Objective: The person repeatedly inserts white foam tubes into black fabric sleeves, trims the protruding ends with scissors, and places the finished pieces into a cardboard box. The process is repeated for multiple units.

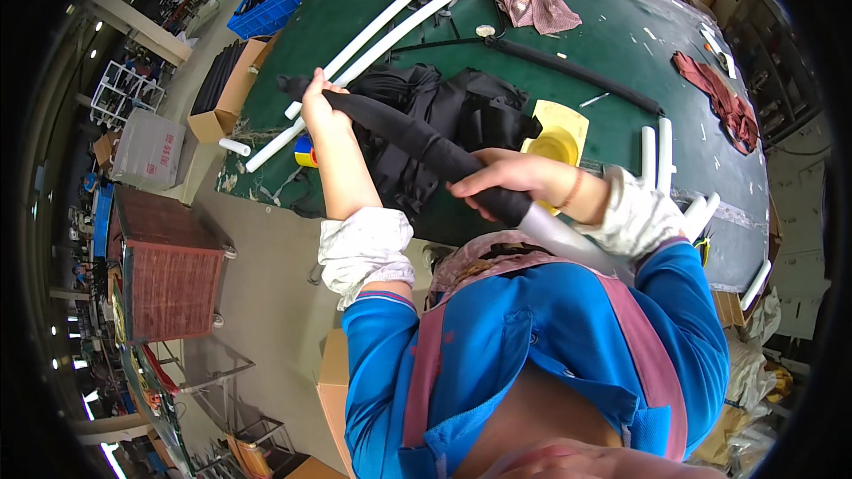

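A long black fabric sleeve (pixel 404 131) stretches diagonally in front of me over the table's near edge. Close to its far left end, the fingers of my left hand (pixel 325 113) are wrapped round it, and a dark end sticks out beyond. My right hand (pixel 519 176) grips the sleeve lower down, thumb on top. From the sleeve's near end, beside my right wrist, a pale white tube (pixel 561 235) emerges and runs toward my body. Underneath lies a heap of black fabric pieces (pixel 484 93). A yellow sheet with a round shape on it (pixel 559 129) lies just beyond my right hand.
Two long white tubes (pixel 373 38) cross the green table (pixel 612 53) at the left; short white tubes (pixel 664 155) lie right. Farther back are a black-covered rod (pixel 577 73), a checked cloth (pixel 535 7) and a reddish cloth (pixel 723 98). A wooden cabinet on casters (pixel 173 279) stands left.
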Demonstrator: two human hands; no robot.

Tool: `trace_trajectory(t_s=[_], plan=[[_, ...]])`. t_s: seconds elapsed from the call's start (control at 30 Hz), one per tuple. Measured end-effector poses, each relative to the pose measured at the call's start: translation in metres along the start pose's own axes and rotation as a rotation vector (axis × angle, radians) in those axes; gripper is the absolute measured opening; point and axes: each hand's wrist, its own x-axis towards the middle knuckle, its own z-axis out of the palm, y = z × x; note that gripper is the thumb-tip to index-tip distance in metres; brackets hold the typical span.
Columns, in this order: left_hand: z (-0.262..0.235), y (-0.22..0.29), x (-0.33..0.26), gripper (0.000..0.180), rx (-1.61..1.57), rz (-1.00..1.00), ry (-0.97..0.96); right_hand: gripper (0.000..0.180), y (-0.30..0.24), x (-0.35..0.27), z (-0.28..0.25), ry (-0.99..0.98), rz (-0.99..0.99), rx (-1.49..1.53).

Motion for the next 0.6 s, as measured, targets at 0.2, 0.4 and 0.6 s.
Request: trace_trajectory(t_s=[0.2,0.4,0.6], plan=[[-0.054,0.09,0.05,0.031,0.035,0.05,0.088,0.02,0.017,-0.059,0.015,0.017,0.039,-0.199],[-0.027,0.068,0.037,0.029,0.068,0.121,0.215,0.024,0.02,-0.072,0.015,0.085,0.069,-0.087],[-0.006,0.073,0.02,0.033,0.098,0.128,0.097,0.045,0.01,-0.03,0.013,-0.061,-0.087,0.038]])
